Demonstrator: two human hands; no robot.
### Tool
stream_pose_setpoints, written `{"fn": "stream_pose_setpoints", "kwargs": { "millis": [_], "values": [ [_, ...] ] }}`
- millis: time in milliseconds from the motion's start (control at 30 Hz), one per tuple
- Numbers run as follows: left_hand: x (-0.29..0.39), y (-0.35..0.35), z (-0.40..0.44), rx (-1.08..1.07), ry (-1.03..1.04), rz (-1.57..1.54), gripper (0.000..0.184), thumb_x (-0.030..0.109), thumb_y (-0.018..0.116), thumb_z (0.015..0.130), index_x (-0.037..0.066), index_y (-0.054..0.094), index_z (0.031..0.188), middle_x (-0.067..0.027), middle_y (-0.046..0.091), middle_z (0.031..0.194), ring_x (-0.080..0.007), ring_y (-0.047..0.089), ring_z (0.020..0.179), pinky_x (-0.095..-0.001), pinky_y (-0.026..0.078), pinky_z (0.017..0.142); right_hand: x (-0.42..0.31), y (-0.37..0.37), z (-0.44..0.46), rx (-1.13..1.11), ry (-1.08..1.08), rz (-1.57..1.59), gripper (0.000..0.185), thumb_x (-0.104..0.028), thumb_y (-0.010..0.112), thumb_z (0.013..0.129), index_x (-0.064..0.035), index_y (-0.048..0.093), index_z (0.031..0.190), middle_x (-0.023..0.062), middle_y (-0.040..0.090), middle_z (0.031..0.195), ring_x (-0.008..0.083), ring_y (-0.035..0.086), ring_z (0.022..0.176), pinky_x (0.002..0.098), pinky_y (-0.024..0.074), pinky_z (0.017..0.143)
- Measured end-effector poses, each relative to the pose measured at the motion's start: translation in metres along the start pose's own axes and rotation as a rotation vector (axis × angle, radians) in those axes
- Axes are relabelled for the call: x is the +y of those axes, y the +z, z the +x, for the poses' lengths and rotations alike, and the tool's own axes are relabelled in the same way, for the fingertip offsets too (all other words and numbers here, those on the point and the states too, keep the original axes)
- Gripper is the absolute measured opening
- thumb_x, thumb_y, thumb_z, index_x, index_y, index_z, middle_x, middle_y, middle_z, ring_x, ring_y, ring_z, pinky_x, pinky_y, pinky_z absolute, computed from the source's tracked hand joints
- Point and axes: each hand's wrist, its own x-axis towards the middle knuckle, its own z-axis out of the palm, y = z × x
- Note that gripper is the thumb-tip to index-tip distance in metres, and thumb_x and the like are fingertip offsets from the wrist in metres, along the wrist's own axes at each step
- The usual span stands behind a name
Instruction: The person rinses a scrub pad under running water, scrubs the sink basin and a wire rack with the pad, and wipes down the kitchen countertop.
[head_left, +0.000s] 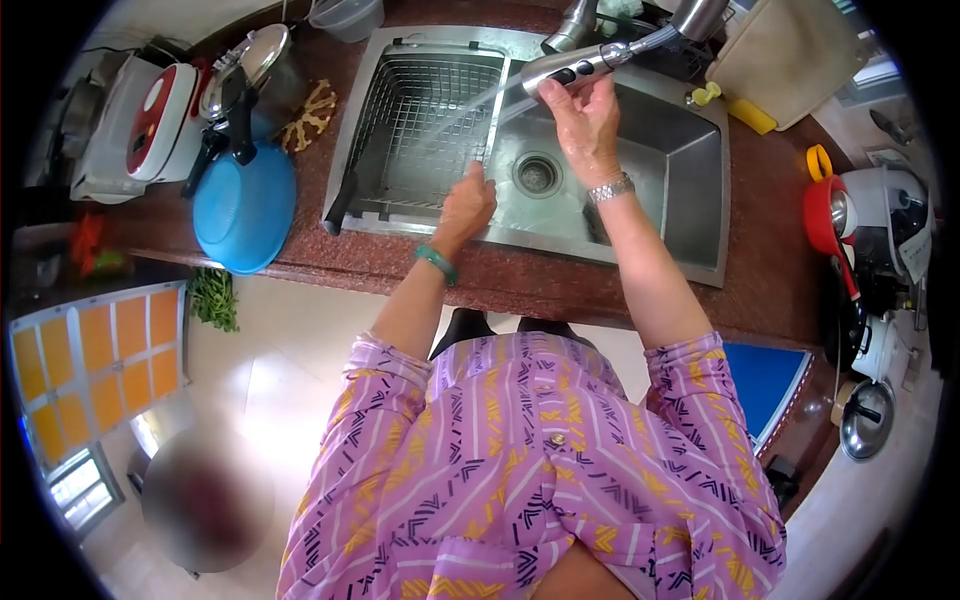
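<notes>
My right hand (588,125) grips a metal pull-out faucet sprayer (565,70), its hose running up toward the top right. From the sprayer, a stream of water (462,112) goes left into a wire basket (425,75), which sits in the left part of the steel sink (690,165). My left hand (468,208) is closed at the basket's near right edge, with its fingertips partly hidden. Between the two hands, a round drain (537,175) shows in the sink floor. A black handle (341,205) rests over the sink's left front corner.
Left of the sink are a blue basin (245,210), a pressure cooker (255,75) and a red-and-white appliance (160,120). On the right lie a cutting board (790,60), a yellow sponge (752,116) and a red pan (825,213). Leafy greens (213,298) hang below the counter edge.
</notes>
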Motion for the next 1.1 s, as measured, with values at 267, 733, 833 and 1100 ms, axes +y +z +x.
{"fn": "stream_pose_setpoints", "kwargs": {
  "millis": [267,733,833,1100],
  "values": [
    [0.0,0.001,0.001,-0.032,-0.028,0.024,0.031,0.026,0.045,0.088,0.002,0.039,0.106,-0.0304,0.06,0.088,-0.0482,0.056,0.085,-0.055,0.044,0.077,0.005,0.01,0.026,0.145,-0.09,-0.08,0.051,-0.033,0.077,0.073,-0.003,0.044,0.097,-0.0003,0.052,0.072,0.009,0.047,0.064,0.025,0.0437,0.063],
    [-0.001,0.002,0.001,-0.033,-0.029,-0.006,0.036,0.027,0.044,0.089,0.0,0.039,0.112,-0.0306,0.06,0.088,-0.0489,0.056,0.085,-0.0558,0.043,0.078,-0.007,0.029,0.02,0.093,-0.092,0.097,0.038,-0.018,0.073,0.08,-0.0044,0.047,0.104,0.0007,0.056,0.091,0.0066,0.049,0.078,0.0218,0.0425,0.072],
    [0.003,-0.002,-0.002,-0.025,-0.021,-0.023,0.034,0.026,0.043,0.089,0.0,0.039,0.11,-0.0309,0.06,0.089,-0.0495,0.055,0.086,-0.056,0.042,0.078,-0.01,0.025,0.014,0.054,-0.082,0.172,0.037,-0.016,0.071,0.081,-0.0039,0.046,0.105,0.0017,0.057,0.092,0.0078,0.051,0.083,0.0228,0.0446,0.076],
    [0.006,-0.002,-0.003,-0.051,-0.065,-0.011,0.032,0.026,0.044,0.089,0.0,0.04,0.107,-0.0296,0.06,0.093,-0.0489,0.055,0.089,-0.0551,0.042,0.08,-0.015,0.01,0.008,-0.054,-0.074,0.262,0.036,-0.018,0.07,0.082,-0.0026,0.047,0.106,0.0044,0.059,0.097,0.0103,0.055,0.088,0.0254,0.0474,0.079]
  ]
}}
